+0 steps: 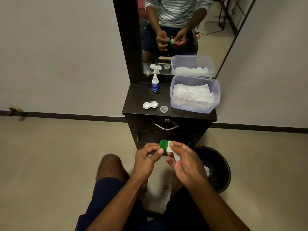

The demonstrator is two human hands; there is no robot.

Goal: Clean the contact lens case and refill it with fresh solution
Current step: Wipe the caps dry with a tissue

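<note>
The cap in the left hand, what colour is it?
Green cap, clearest in the head view.

A green cap [163, 144] is sitting low of centre; the white lens case [150, 105] is lying open mid-frame, solution bottle [155, 83] standing upright above.

left hand [148, 157]: raised before lap, thumb and fingers curled, pinching small item | right hand [185, 164]: just beside left, fingers curled, pinching | both forearms bare, converging at centre | knees bent, seated
</note>
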